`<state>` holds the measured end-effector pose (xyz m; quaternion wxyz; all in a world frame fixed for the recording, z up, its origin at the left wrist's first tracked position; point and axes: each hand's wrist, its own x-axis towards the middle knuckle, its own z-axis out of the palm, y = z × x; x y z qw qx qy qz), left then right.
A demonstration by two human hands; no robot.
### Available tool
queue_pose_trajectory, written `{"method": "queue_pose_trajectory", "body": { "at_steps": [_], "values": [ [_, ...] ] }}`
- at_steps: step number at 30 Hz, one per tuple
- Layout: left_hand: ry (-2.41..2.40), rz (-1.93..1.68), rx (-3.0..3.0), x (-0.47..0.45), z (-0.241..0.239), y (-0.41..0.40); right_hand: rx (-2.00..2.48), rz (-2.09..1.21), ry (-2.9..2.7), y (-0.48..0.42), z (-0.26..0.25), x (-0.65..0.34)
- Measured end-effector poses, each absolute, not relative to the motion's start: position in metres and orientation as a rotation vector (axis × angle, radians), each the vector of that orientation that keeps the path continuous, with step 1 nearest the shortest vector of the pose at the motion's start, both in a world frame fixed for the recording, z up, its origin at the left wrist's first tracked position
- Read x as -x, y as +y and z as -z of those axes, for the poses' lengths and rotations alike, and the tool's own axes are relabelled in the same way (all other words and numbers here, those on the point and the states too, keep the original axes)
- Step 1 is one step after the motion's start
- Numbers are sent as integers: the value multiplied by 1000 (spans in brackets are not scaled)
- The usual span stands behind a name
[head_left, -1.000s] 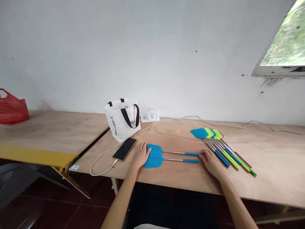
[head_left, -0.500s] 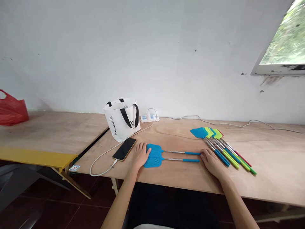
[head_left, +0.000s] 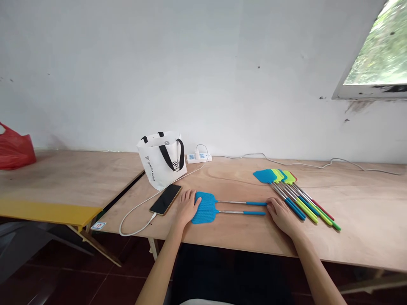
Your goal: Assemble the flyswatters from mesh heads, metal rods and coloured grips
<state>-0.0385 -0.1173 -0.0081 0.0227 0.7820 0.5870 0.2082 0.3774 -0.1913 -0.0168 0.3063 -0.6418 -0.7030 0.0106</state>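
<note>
Two blue fly swatters lie side by side on the wooden table, the far fly swatter [head_left: 206, 200] and the near fly swatter [head_left: 204, 216], heads to the left, their metal shafts and blue handles pointing right. My left hand [head_left: 187, 207] rests at the left edge of the far swatter's head, thumb on the mesh and fingers lying on the table, open. At the other end, my right hand [head_left: 280, 215] lies palm down, its fingertips touching the end of the far handle; the fingers look loosely extended, not wrapped round it. To its right, several fly swatters [head_left: 294, 195] lie fanned together in blue, yellow-green, red and green.
A black phone [head_left: 165, 199] on a white charging cable lies left of my left hand. Behind it stands a white tote bag [head_left: 163, 163] beside a power strip [head_left: 199, 158]. A red plastic bag [head_left: 15, 148] sits on the neighbouring table, across a narrow gap.
The view has shifted very slightly. Both hands and the fly swatters stay where they were.
</note>
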Motion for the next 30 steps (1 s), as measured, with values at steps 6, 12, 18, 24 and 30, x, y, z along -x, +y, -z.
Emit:
{"method": "queue_pose_trajectory", "body": {
  "at_steps": [6,12,18,24,30],
  "values": [
    [1805,-666,-2417,39,9,-117,1697,-31,-1861,-192,16,-377],
    [1821,-645,-2436,39,9,-117,1698,-36,-1857,-191,19,-378],
    [1835,-604,-2433,38,6,-118,1692,-32,-1858,-191,17,-377],
    [1829,-621,-2432,38,6,-119,1698,-38,-1862,-192,16,-376],
    [1813,-646,-2412,38,7,-119,1693,-30,-1852,-192,15,-374]
  ]
}}
